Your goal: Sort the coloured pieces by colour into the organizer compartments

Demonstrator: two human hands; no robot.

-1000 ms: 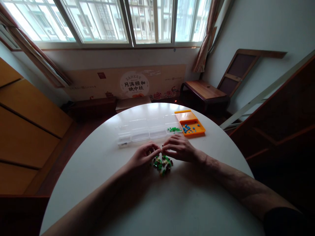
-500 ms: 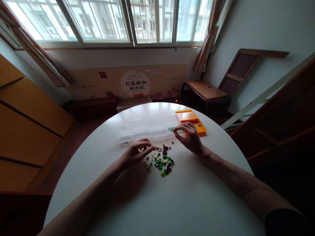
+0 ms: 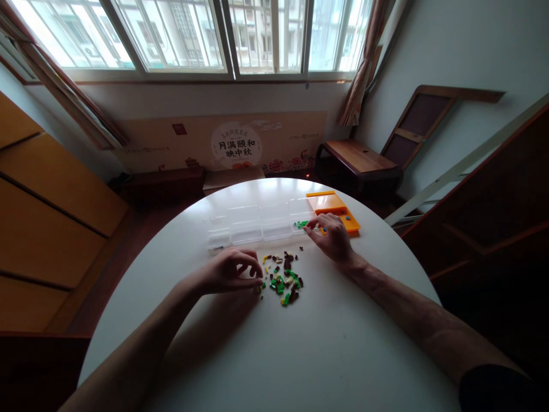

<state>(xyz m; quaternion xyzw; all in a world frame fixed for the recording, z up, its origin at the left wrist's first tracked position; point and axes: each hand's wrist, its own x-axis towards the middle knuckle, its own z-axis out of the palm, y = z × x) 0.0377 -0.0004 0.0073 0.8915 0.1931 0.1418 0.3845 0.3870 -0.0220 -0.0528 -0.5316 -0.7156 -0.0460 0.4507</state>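
The left hand (image 3: 229, 272) curls its fingers down at the left edge of the pile of little bricks (image 3: 282, 279); what it pinches is too small to tell. The right hand (image 3: 332, 236) pinches over the clear box (image 3: 253, 229), beyond the pile. One orange tray (image 3: 330, 203) sits beside that box.

A loose heap of small bricks (image 3: 283, 280), green, dark brown and a few yellow and pale ones, lies scattered on the white round table (image 3: 300, 355), its left edge touching the curled fingers of the left hand (image 3: 231, 270). Beyond it a clear compartment box (image 3: 257, 226) lies flat across the table; its rightmost cell holds green pieces (image 3: 300, 224), where the right hand (image 3: 332, 236) pinches its fingertips together over that cell
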